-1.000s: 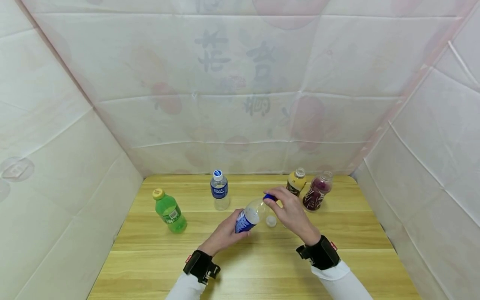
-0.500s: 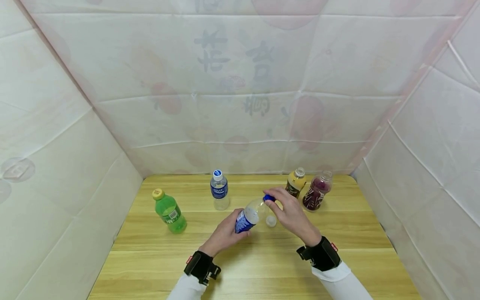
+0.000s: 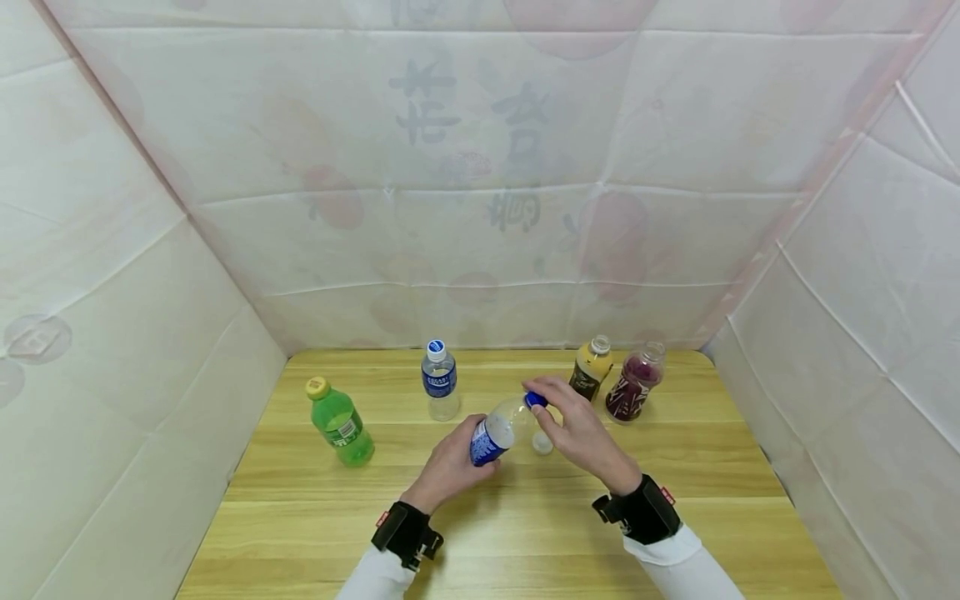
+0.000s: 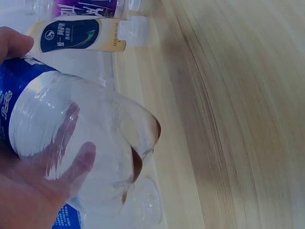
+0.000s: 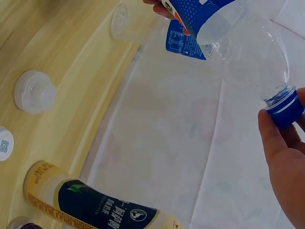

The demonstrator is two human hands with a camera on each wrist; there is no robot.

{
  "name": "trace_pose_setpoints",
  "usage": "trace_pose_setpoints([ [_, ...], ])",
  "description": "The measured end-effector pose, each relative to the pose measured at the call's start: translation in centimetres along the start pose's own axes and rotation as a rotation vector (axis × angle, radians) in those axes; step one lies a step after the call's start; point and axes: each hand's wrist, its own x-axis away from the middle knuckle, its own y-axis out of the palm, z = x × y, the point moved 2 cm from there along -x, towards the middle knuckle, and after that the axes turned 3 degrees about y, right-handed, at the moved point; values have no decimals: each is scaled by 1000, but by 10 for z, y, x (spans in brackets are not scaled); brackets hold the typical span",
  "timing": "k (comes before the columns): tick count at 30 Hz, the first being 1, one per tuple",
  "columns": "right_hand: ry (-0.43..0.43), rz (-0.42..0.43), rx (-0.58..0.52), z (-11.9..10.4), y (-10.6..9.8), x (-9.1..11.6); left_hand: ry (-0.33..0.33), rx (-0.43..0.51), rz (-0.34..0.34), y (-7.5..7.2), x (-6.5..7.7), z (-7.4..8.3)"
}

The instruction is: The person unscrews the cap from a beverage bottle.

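A clear plastic bottle [image 3: 498, 427] with a blue label is held tilted above the table, its neck toward the upper right. My left hand [image 3: 453, 467] grips it round the label, and fingers show through the clear wall in the left wrist view. The bottle's base [image 4: 128, 148] looks empty apart from dark marks in its lobes. At the neck, my right hand [image 3: 581, 429] pinches the blue cap [image 5: 286, 109] between thumb and fingers. The cap sits on the bottle mouth. Below the neck, a translucent white cap [image 3: 542, 442] lies on the table.
Behind my right hand stand a yellow bottle [image 3: 594, 362] and a purple bottle [image 3: 633, 387], both uncapped. A white-capped bottle [image 3: 439, 382] stands at the back middle, a green bottle [image 3: 342, 423] at the left. Another white cap [image 5: 5, 143] lies nearby. Cloth walls [image 3: 480, 167] surround the table [image 3: 495, 542].
My right hand and the blue cap have shifted slightly left and down, with the fingers turning a little on the cap. My left hand still grips the bottle, almost unmoved.
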Motion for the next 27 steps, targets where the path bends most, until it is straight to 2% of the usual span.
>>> trace_pose_setpoints([
  [3, 33, -4, -51, 0, 0, 0, 14, -16, 28, 1, -1, 1],
  [7, 149, 9, -138, 1, 0, 0, 33, -39, 65, 1, -2, 1],
  [11, 236, 69, -132, 5, 1, 0, 63, -88, 108, 2, -3, 1],
  [17, 244, 132, -15, 3, 0, -1, 74, -122, 136, 3, -3, -1],
  [27, 211, 143, 47, 1, -1, -1, 80, -131, 132, 3, -3, 0],
])
